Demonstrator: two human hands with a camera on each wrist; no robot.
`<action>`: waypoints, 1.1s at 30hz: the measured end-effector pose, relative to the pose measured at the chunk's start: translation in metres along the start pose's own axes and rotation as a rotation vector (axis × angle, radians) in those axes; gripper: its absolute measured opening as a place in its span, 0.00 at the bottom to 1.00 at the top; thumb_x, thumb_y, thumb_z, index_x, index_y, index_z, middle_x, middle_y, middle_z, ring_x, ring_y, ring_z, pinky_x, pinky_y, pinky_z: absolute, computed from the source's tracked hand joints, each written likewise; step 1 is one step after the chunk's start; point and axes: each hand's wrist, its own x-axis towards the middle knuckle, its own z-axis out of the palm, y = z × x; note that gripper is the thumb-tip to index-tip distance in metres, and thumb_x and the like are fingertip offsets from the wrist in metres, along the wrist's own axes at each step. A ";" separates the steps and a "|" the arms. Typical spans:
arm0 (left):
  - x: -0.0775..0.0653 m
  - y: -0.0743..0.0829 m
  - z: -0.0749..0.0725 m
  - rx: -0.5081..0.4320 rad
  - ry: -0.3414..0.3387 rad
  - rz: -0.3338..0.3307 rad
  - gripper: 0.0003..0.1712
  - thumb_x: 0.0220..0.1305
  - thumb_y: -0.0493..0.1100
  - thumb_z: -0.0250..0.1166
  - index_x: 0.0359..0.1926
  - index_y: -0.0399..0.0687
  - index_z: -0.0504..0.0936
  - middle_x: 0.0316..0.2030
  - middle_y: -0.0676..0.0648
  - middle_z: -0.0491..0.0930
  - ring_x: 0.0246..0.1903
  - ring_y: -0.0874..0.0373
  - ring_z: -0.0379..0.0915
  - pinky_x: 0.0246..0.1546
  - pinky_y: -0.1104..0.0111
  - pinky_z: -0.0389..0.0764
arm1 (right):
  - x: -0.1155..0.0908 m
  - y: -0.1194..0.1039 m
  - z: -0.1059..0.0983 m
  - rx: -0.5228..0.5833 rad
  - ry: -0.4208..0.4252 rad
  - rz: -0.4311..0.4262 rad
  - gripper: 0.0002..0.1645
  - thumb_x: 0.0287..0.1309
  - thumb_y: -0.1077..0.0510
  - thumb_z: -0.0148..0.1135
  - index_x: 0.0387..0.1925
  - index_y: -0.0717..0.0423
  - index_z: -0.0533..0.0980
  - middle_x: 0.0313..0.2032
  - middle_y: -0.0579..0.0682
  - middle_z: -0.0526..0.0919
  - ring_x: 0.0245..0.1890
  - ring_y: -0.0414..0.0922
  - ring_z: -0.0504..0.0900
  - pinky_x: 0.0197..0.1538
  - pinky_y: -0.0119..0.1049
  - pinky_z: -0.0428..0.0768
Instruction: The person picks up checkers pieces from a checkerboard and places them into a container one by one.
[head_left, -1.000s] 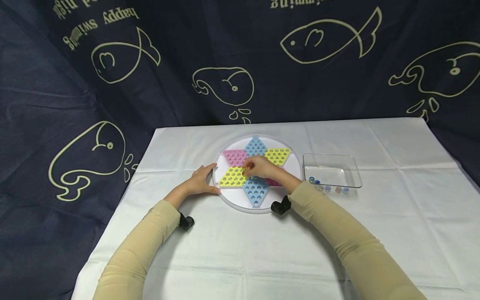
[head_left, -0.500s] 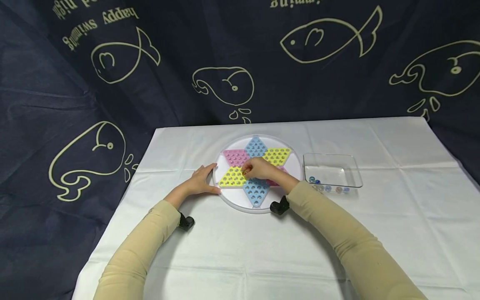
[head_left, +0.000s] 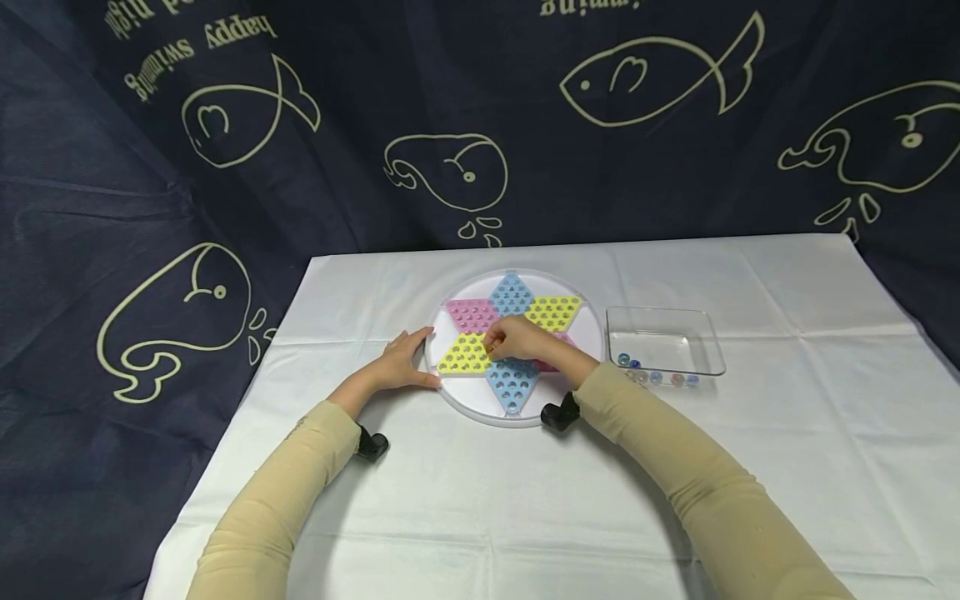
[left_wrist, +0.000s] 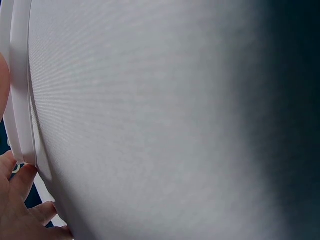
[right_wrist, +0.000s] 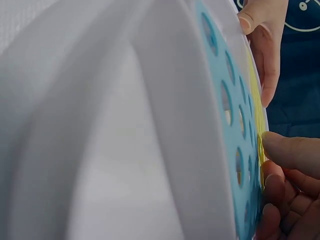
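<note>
A round white Chinese checkers board lies on the table, its star of pink, blue and yellow points dotted with holes. My left hand rests against the board's left rim, thumb and fingers spread; the left wrist view catches its fingers at the rim's edge. Over the middle of the star, my right hand has its thumb and forefinger down at the inner corner of the yellow point. A small brownish marble shows at these fingertips, mostly hidden by them.
Right of the board stands a clear rectangular box with several glass marbles along its near side. A white cloth covers the table. Behind it hangs a dark blue curtain with fish and whale drawings.
The right hand's fingertips have shifted very slightly down over the yellow point's inner corner, and less of the marble shows. The left hand has stayed at the rim.
</note>
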 end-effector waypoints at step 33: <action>-0.003 0.004 -0.001 -0.016 0.007 0.009 0.59 0.45 0.56 0.71 0.71 0.44 0.46 0.70 0.38 0.45 0.69 0.38 0.30 0.65 0.42 0.40 | -0.008 0.002 -0.021 0.049 0.027 0.029 0.11 0.48 0.65 0.65 0.37 0.64 0.78 0.25 0.48 0.74 0.26 0.39 0.68 0.28 0.24 0.69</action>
